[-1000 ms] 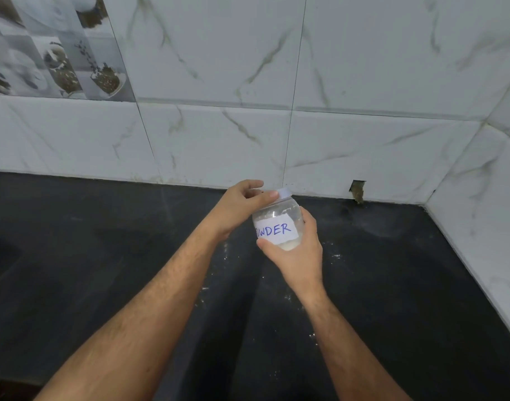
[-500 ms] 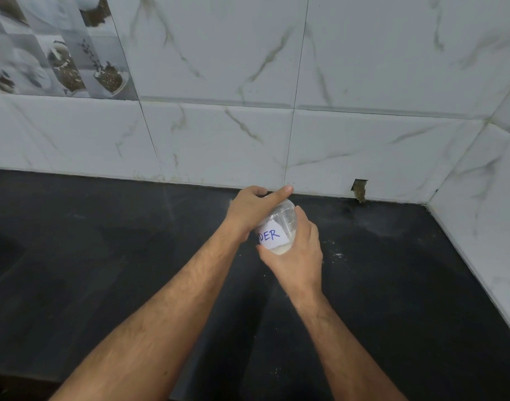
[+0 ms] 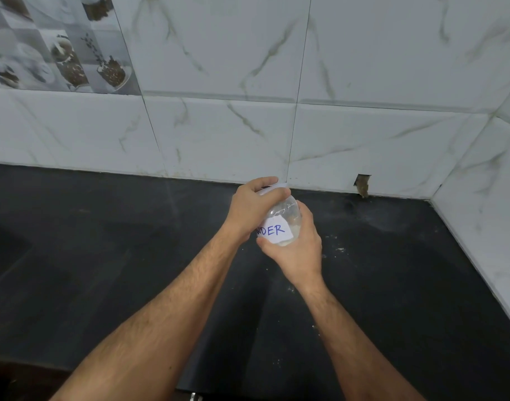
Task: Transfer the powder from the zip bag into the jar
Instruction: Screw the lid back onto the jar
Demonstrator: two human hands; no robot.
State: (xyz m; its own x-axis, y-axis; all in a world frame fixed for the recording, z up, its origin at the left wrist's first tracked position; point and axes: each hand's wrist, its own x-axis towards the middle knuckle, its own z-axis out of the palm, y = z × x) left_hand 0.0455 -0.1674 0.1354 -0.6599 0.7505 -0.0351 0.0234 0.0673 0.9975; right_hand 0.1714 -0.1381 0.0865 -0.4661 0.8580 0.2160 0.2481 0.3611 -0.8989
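Observation:
A small clear jar (image 3: 287, 217) with a white paper label reading "WDER" in blue is held above the black counter, tilted to the left. My right hand (image 3: 298, 250) wraps the jar's body from below and behind. My left hand (image 3: 252, 206) is clamped over the jar's top, fingers around its white lid (image 3: 276, 187), of which only an edge shows. A little white powder lies in the jar's bottom. No zip bag is in view.
The black counter (image 3: 103, 256) runs to a white marble-tiled wall (image 3: 219, 134) at the back and another on the right (image 3: 479, 212). Specks of spilled powder (image 3: 339, 249) lie right of the hands. A chipped hole (image 3: 362, 185) sits at the wall's base.
My left hand has shifted its grip on the lid, the index finger curling back down around it. The jar has turned slightly, showing more of the label than half a second ago.

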